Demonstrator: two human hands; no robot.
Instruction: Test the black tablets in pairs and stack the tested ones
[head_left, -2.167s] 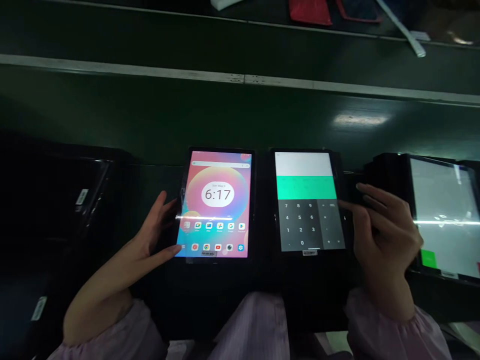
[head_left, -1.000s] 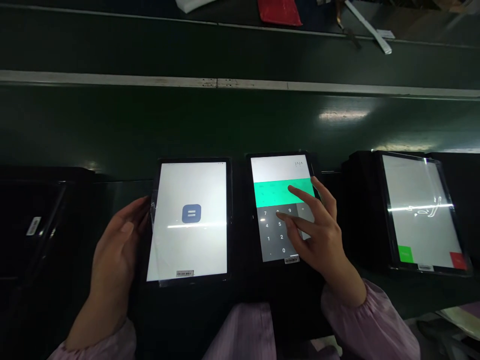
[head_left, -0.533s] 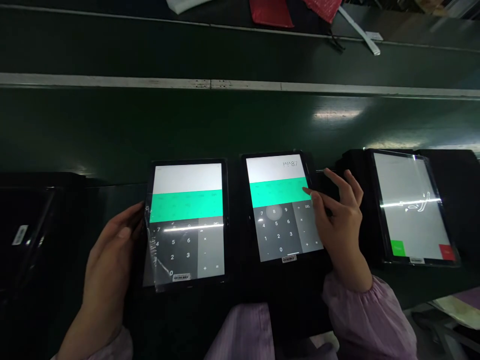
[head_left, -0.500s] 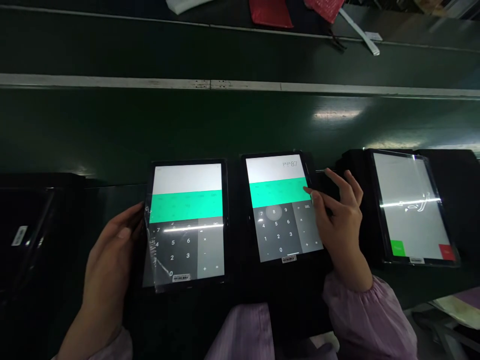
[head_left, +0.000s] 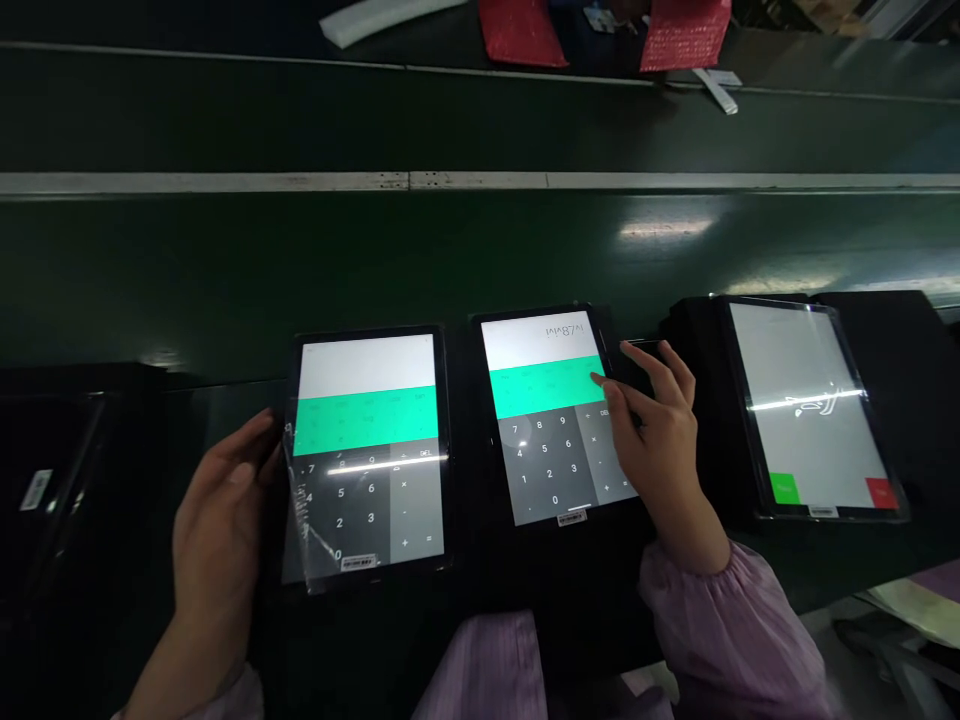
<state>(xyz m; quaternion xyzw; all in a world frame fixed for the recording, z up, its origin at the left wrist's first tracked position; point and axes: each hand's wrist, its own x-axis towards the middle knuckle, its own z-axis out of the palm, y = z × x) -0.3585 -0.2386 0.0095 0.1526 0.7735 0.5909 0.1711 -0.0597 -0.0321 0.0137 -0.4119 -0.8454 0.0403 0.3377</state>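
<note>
Two lit tablets lie side by side before me, both showing a calculator with a green band above grey number keys. My right hand has its index fingertip at the right end of the green band on the middle tablet, with the other fingers spread. A row of characters runs along the top of that screen. Beside the left edge of the left tablet rests my left hand, fingers stretched out, some of them lost in shadow. Clear film lifts at this tablet's lower left corner.
To the right, another tablet shows white scribbles with a green and a red box. A dark device with a label lies far left. Along the back are red pouches, a white foam strip and a pale rail.
More characters have appeared on the middle tablet's display, and the pale touch circle has gone from the 8 to around the 7. My view has shifted slightly; both hands keep their places.
</note>
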